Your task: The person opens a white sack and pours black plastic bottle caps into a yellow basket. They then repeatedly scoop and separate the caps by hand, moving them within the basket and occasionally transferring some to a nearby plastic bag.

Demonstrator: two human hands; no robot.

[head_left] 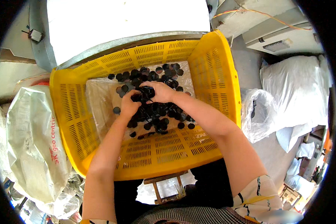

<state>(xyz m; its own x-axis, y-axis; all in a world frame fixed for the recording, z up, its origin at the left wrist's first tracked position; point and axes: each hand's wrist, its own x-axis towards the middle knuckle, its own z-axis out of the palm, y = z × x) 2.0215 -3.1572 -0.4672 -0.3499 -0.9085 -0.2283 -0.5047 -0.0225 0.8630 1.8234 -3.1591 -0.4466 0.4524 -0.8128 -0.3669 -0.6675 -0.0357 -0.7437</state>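
Observation:
Both my arms reach into a large yellow plastic basket [145, 164] with slotted walls. On its floor, over a clear plastic sheet [100, 100], lies a heap of small black round caps [156, 112], thickest in the middle with loose ones around it. My left hand [130, 102] curls round the left side of a clump of black caps [147, 93]. From the right, my right hand [160, 91] closes over the same clump, its fingers pointing left. The two hands nearly meet, and the caps between them are bunched together just above the heap.
Behind the basket is a bright white surface [127, 18] with a metal edge. A stuffed pale sack [33, 138] stands at the left. To the right are a clear plastic bag [259, 112] and white sacks [295, 89]. A wooden stool [166, 177] shows below the basket.

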